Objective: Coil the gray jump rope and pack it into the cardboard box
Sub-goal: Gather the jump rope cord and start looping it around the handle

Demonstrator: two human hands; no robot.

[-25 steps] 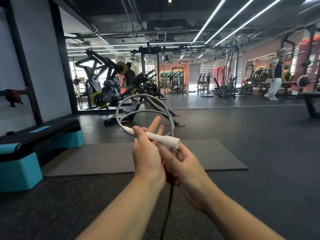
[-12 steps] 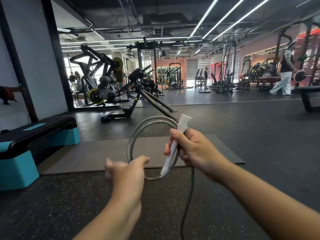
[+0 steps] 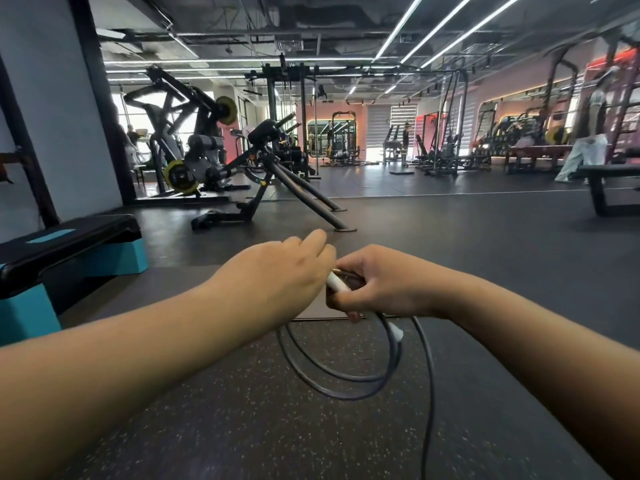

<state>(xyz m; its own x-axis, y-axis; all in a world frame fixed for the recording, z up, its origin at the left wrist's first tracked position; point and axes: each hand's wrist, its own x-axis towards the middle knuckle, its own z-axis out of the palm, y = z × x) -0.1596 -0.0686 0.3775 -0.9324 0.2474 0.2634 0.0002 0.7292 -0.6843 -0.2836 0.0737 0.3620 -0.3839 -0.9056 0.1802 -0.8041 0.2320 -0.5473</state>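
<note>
The gray jump rope (image 3: 349, 379) hangs in two or three loops below my hands, with one loose strand trailing down out of the frame at the bottom. My right hand (image 3: 384, 284) is closed around the rope's white handle (image 3: 337, 283) and the top of the coil. My left hand (image 3: 280, 275) sits right against it from the left, fingers curled at the handle's end; its grip is hidden behind its own back. A second white piece (image 3: 396, 330) shows on the rope just under my right hand. No cardboard box is in view.
A gray floor mat (image 3: 180, 289) lies ahead on the dark speckled floor. A black and teal step platform (image 3: 65, 258) stands at the left. Gym machines (image 3: 214, 157) and a bench (image 3: 609, 188) stand farther back. A person (image 3: 588, 140) walks at the far right.
My left hand has come up from below to meet my right hand at the handle. The coil, which stood upright in front of me, now hangs down beneath both hands.
</note>
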